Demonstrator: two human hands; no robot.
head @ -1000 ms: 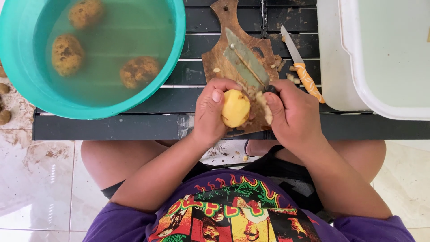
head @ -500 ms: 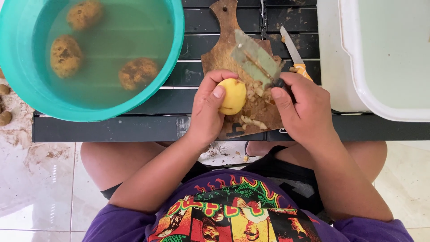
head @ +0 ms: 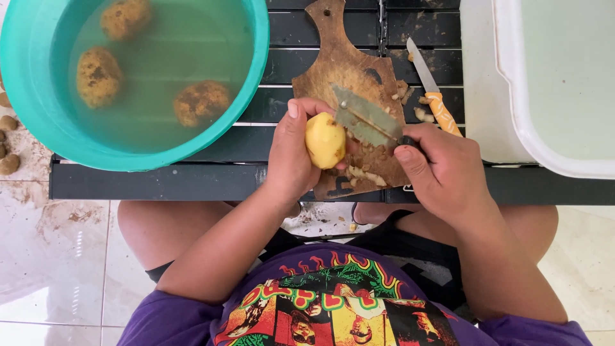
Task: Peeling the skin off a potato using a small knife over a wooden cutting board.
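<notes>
Pale yellow peeled potato (head: 324, 140), teal basin (head: 38, 122) holding brown unpeeled potatoes (head: 199, 101), worn brown cutting board (head: 346, 64), orange-handled knife (head: 435, 102), black slatted table (head: 160, 182), possibly grey-green peeler (head: 366, 118)

Yellow peeled potato (head: 324, 140) against metal peeler (head: 367, 119) (over board).

Teal basin (head: 25, 96), white tub (head: 512, 83), orange-handled knife (head: 432, 96)
</notes>
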